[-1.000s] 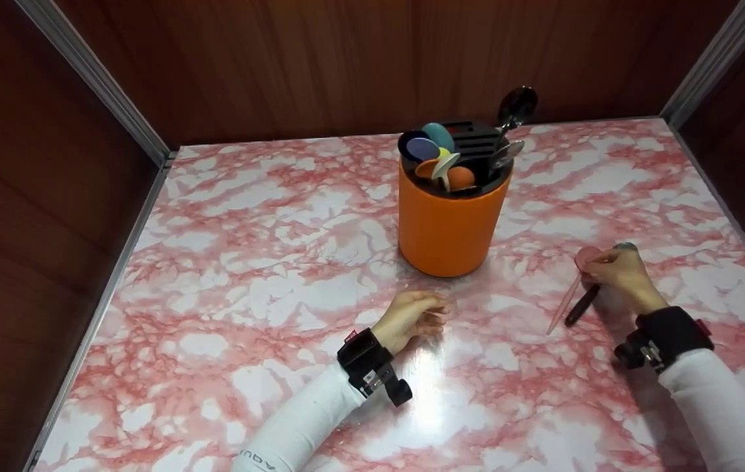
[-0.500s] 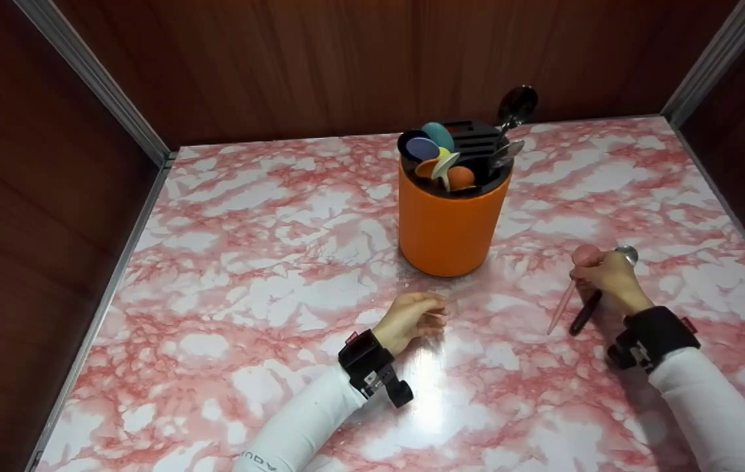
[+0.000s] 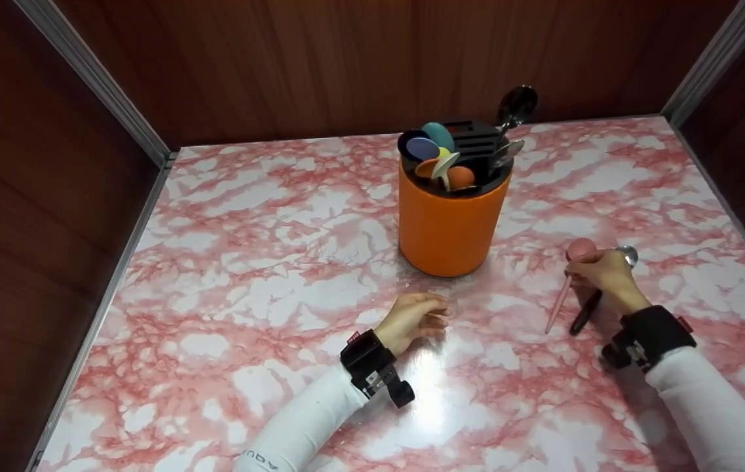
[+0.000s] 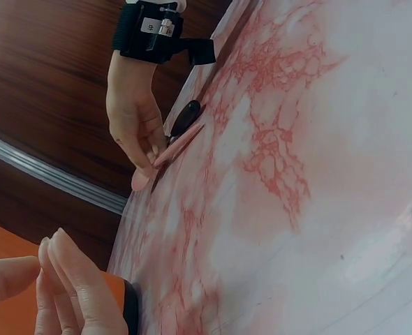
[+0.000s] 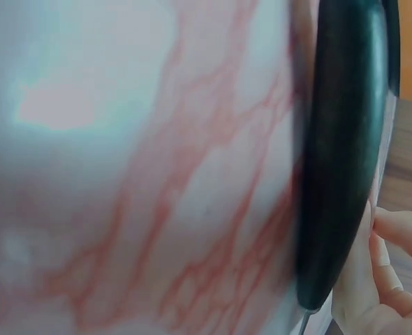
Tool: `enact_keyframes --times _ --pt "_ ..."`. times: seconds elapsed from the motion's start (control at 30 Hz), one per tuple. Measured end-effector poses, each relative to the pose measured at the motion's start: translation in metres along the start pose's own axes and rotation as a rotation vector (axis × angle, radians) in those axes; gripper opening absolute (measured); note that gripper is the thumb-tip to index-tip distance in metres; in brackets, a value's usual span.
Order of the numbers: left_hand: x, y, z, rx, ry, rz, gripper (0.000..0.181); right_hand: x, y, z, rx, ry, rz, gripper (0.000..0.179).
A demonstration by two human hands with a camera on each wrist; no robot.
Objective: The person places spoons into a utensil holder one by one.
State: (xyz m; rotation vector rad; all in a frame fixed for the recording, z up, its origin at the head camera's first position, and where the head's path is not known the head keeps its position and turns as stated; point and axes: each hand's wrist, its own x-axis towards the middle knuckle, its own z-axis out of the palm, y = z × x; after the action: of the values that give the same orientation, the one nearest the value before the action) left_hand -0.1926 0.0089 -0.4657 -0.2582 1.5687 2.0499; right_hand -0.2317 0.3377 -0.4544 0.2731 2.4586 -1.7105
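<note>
My right hand point(image 3: 608, 272) pinches a pink spoon point(image 3: 559, 305) near its bowl, and the handle slants down toward me. Beneath that hand lies a spoon-like utensil with a black handle point(image 3: 586, 314) and a shiny metal head point(image 3: 628, 254). That dark handle point(image 5: 346, 139) looms large in the right wrist view, beside my right fingers. My left hand point(image 3: 413, 319) is held over the table in front of the orange utensil holder point(image 3: 447, 229), its fingers loosely bent around nothing. In the left wrist view the pink spoon point(image 4: 181, 143) hangs from my right fingertips, close to the tabletop.
Several utensils stand in the holder's black top, among them a blue spoon point(image 3: 422, 149), a teal one point(image 3: 438, 136), a white one point(image 3: 445, 166) and a tall dark spoon point(image 3: 517, 105). Brown wood-look panels point(image 3: 346, 65) wall in the marbled pink-white table point(image 3: 267, 262).
My right hand has shifted a little left with the pink spoon, whose bowl has moved left. The black-handled utensil shifted slightly earlier, and its metal head now shows more. The left hand is nearly still.
</note>
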Motion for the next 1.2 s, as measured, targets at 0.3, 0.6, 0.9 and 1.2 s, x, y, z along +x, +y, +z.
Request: enact_keyframes --times 0.3,0.6,0.9,1.2 --pt "0.002 0.001 0.009 0.009 -0.017 -0.006 0.018 -0.004 -0.01 0.005 0.141 0.005 -0.07 0.018" --pt "0.002 0.003 0.014 0.012 -0.019 -0.012 0.018 -0.007 -0.018 0.006 0.411 -0.005 -0.078 0.02" --pt "0.012 0.006 0.026 0.05 -0.027 -0.021 0.017 -0.009 -0.027 0.008 0.55 -0.011 -0.064 0.019" --pt "0.027 0.013 0.051 0.085 -0.084 -0.044 0.016 -0.014 -0.036 0.015 0.694 -0.086 -0.082 0.017"
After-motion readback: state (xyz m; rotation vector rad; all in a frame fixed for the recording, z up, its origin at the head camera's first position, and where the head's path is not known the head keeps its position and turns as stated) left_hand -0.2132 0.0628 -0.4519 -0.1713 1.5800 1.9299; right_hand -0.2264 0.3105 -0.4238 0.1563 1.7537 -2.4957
